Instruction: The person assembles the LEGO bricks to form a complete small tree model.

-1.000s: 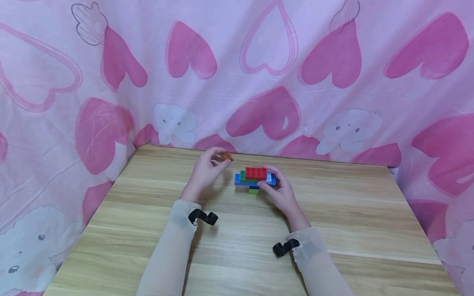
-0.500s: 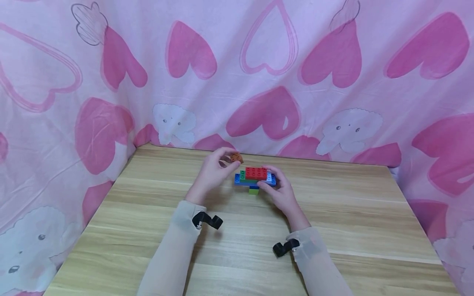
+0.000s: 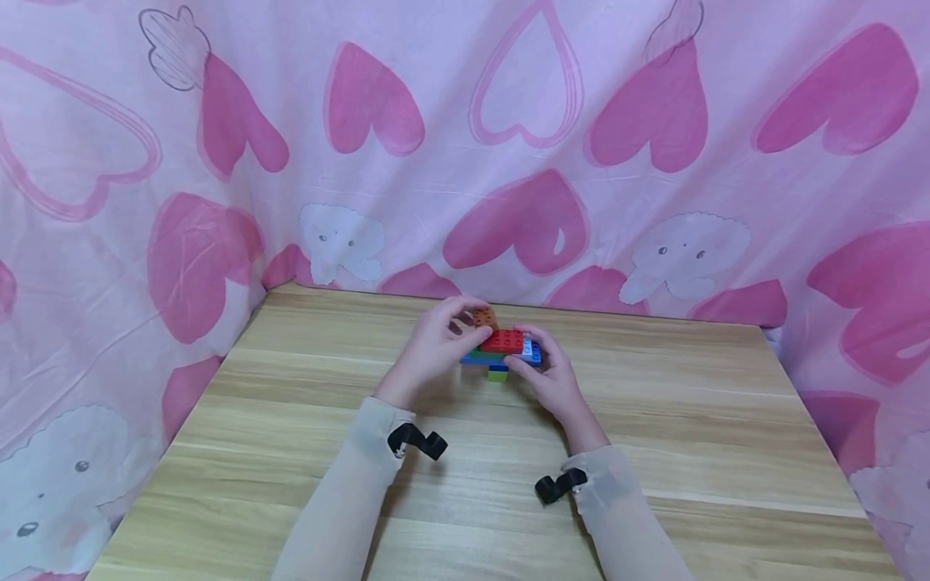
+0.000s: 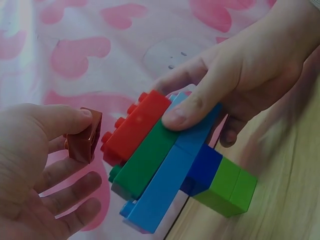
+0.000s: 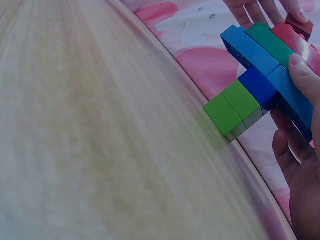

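My left hand (image 3: 436, 343) pinches a small brown toy brick (image 4: 86, 136) between thumb and finger, tilted, its studs showing in the head view. It hovers close over the left part of a red brick (image 3: 506, 340); in the left wrist view a gap shows between them. That red brick tops a stack: a green brick (image 4: 145, 157) and a light-coloured one lie below it, then light blue bricks (image 4: 160, 187), a dark blue brick (image 5: 258, 89) and lime green bricks (image 5: 232, 110) as a narrow stem. My right hand (image 3: 550, 375) grips the stack's right end, thumb on the near side.
The stack's stem stands on a wooden table (image 3: 654, 436), near its back edge. Behind the table hangs a pink curtain (image 3: 407, 186) with hearts. A black bracket (image 3: 417, 440) sits on the left wrist, another black bracket (image 3: 559, 486) on the right.
My left hand has moved right with the brown brick, from left of the stack to over the red brick's left part. The right hand and the stack have stayed in place.
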{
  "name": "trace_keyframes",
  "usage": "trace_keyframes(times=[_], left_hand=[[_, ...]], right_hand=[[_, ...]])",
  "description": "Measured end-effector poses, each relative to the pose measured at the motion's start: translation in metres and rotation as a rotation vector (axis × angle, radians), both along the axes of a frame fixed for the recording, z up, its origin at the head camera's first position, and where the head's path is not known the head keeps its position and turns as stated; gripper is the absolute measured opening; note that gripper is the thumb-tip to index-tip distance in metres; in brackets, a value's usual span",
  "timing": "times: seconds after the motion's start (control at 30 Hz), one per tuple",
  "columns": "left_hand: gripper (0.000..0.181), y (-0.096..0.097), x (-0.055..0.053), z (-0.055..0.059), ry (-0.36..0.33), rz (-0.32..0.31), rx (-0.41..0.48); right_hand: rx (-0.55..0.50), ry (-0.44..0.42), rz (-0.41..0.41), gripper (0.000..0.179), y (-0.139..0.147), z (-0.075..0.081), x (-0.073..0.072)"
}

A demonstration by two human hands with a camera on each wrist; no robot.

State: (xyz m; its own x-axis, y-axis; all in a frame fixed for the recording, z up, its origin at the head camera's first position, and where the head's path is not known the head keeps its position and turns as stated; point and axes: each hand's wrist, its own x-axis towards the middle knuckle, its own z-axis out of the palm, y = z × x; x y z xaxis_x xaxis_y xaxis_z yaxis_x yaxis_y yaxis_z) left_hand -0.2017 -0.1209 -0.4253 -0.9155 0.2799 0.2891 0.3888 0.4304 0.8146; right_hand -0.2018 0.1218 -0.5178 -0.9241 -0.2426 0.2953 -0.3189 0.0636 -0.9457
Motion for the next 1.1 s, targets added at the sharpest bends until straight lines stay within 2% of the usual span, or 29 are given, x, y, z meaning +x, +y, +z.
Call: trace_keyframes(times=[0.37,0.83,1.1], left_hand=[[0.038,0.013,0.001,-0.003,0.065,-0.036,-0.068],[0.037,0.02,0.002,-0.006,0.082,-0.079,-0.077],[0.037,0.02,0.003,-0.006,0.071,-0.057,-0.104]], right_hand=[[0.009,-0.007,-0.002,0.057,0.0,0.001,-0.001],[0.0,0.013,-0.004,0.054,-0.001,0.0,0.0],[-0.021,0.026,0.013,0.055,-0.001,-0.001,-0.001]])
